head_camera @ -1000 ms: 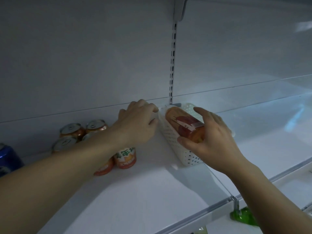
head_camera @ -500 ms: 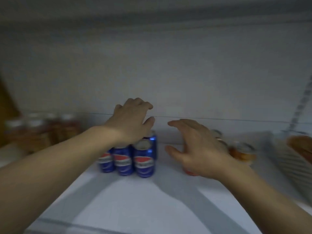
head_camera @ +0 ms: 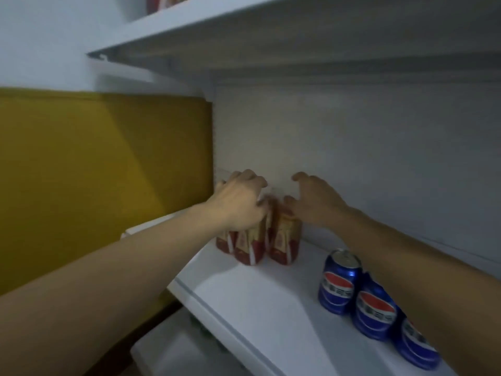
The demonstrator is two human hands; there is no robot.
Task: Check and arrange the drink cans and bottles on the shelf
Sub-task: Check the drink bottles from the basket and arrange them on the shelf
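1. While the left hand [head_camera: 240, 206] grips the tops of the red and gold cans [head_camera: 257, 241] at the shelf's [head_camera: 260, 308] left end, the right hand [head_camera: 315, 200], fingers spread and holding nothing, should push them together gently.
2. Half a second ago both hands were over the blue cans [head_camera: 366, 302]; now those stand near, on the right.

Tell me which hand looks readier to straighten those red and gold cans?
Probably the left hand: it already rests on top of the red and gold cans, fingers curled over them. The right hand hovers open beside them.
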